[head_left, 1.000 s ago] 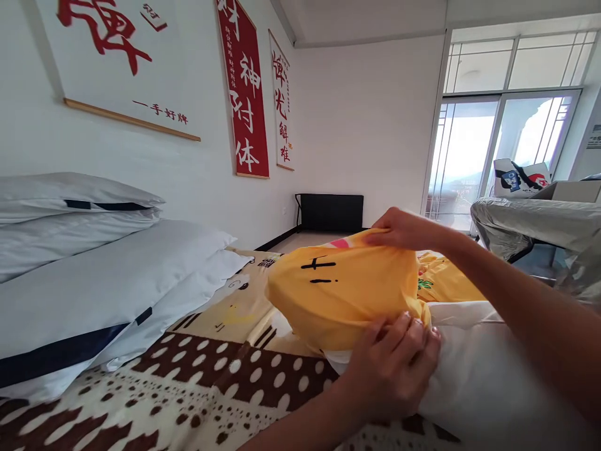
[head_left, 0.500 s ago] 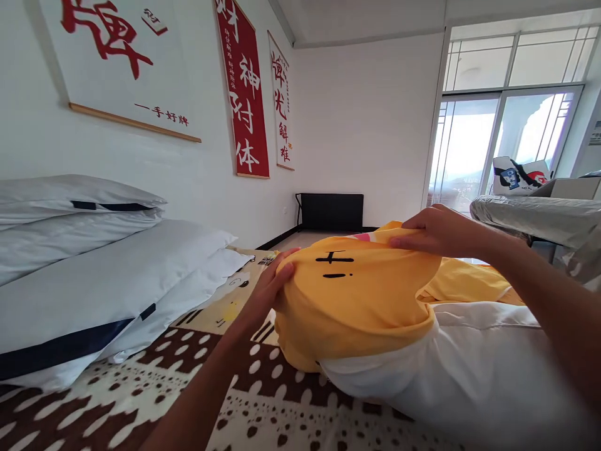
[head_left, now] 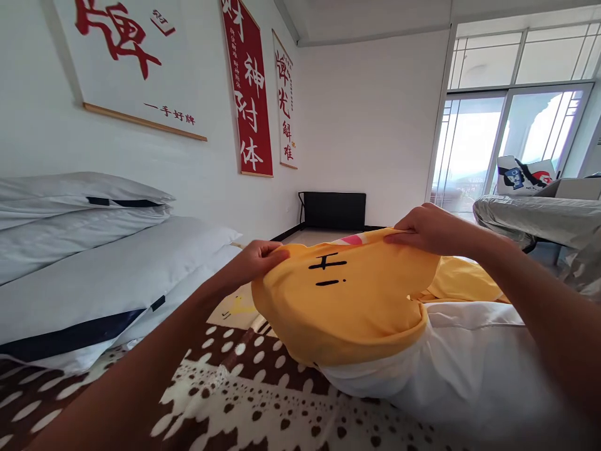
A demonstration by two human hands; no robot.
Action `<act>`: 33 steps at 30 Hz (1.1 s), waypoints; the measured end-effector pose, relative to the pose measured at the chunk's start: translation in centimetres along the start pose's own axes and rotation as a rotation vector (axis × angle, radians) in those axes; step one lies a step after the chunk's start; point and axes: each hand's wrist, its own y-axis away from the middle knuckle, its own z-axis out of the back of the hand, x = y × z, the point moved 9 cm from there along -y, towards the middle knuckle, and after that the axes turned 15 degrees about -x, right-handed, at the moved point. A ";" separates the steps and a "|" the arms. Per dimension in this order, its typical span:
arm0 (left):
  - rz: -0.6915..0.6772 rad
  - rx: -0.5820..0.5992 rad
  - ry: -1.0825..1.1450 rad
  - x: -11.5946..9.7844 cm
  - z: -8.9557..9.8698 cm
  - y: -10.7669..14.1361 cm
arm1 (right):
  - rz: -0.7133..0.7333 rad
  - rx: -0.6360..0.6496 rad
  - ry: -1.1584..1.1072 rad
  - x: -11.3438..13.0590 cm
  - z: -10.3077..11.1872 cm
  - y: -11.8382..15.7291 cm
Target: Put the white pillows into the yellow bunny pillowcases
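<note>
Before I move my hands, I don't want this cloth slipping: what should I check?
1. Left hand gripping the yellow cloth: ok.
2. Right hand gripping the cloth: ok.
3. Cloth over one end of the white pillow: ok.
4. Whole pillow covered: not ok, white shows outside the cloth.
5. Pillow lying flat inside the cloth: cannot tell, hidden.

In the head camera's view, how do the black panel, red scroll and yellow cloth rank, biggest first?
1. Yellow cloth
2. Red scroll
3. Black panel
True sizes may differ with nearness.
</note>
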 end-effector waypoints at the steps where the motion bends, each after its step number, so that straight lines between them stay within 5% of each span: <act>1: -0.002 -0.033 0.006 -0.7 0.8 -0.3 | -0.019 0.039 -0.013 -0.3 -0.6 0.0; 6: -0.242 -0.666 0.139 -7.1 9.9 -0.5 | -0.082 0.206 -0.079 -2.0 -2.3 0.6; 8: -0.355 -0.735 0.075 -9.4 11.1 0.5 | -0.081 0.212 -0.185 -2.1 -1.6 1.0; 11: -0.455 -0.416 -0.184 -10.8 7.5 1.2 | -0.094 0.220 -0.391 -2.0 0.0 1.6; 15: -0.337 0.221 -0.303 -6.7 -0.8 3.3 | -0.075 0.312 -0.347 -2.1 -0.5 2.2; 17: -0.286 0.344 -0.303 -4.7 -3.2 4.0 | -0.066 0.244 -0.134 -2.6 -0.8 1.8; 20: -0.303 0.232 -0.292 -3.3 -4.2 3.2 | -0.022 -0.029 0.243 -1.2 0.4 1.1; 23: -0.367 0.102 -0.265 -3.1 -4.5 2.0 | 0.058 -0.266 0.421 4.0 1.2 1.8; 28: -0.383 -0.074 -0.299 -3.0 -5.7 0.1 | 0.129 -0.342 0.325 12.0 -2.4 1.6; 33: -0.340 -0.126 -0.324 -2.9 -5.4 -0.4 | -0.001 -0.399 0.189 12.5 -6.9 -1.3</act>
